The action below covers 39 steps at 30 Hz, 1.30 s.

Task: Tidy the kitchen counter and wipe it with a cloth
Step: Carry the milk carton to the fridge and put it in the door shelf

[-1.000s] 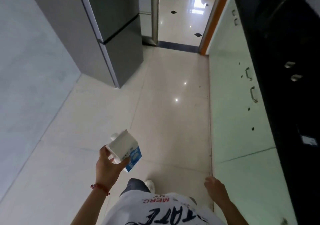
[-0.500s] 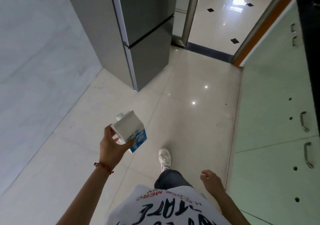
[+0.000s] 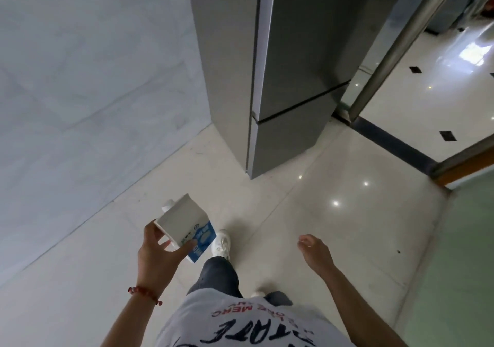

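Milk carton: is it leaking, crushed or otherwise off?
Nothing stands out. The left hand grips the milk carton tilted, cap on, no drips visible on the floor. The right hand hangs empty.

White carton [image 3: 184,222] with a blue printed panel in the left hand [image 3: 157,255]; red bead bracelet [image 3: 144,294] on that wrist; grey fridge [image 3: 280,74] ahead of both hands; glossy cream floor [image 3: 334,226] beneath, black diamond insets beyond the right hand [image 3: 315,251]
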Tool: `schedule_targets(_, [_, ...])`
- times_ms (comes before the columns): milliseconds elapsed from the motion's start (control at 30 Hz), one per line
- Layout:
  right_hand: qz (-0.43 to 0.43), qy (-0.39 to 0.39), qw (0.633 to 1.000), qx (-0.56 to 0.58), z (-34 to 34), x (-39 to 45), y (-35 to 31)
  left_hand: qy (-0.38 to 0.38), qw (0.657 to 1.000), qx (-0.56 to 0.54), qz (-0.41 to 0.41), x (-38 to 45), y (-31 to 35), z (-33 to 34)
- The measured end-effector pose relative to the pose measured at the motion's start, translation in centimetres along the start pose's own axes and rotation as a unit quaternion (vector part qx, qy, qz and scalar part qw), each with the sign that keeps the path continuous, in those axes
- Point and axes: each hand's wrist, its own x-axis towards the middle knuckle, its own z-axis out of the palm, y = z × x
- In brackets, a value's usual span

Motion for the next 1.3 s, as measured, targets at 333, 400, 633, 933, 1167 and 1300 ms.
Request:
schedule_targets(333, [-0.078,0.053,0.995,0.024,-3.2,11.5,-16.7,-0.024,0.999,-0.015,0.03,19.6,8.3,2.4])
schedule_targets(400, [-0.118,0.082,0.988,0.049,-4.8,13.2,-21.2,-0.044,0.996,-0.014,0.075,23.5,11.5,2.3])
schedule_targets(633, [-0.284,0.314,0.89,0.17,-11.8,17.1,-36.3,-0.062,0.983,-0.005,0.175,33.3,20.4,3.5])
schedule_targets(933, [-0.343,0.494,0.777,0.182,-17.0,23.0,-43.2,-0.064,0.989,-0.012,0.134,34.9,21.7,7.0])
schedule_targets(1167, [-0.377,0.519,0.755,0.13,-18.0,23.6,-42.1,-0.073,0.992,-0.003,0.099,34.7,22.1,8.4])
schedule_targets(1300, [-0.383,0.518,0.754,0.128,-18.3,23.6,-42.1,-0.071,0.992,-0.001,0.102,34.4,22.8,8.9])
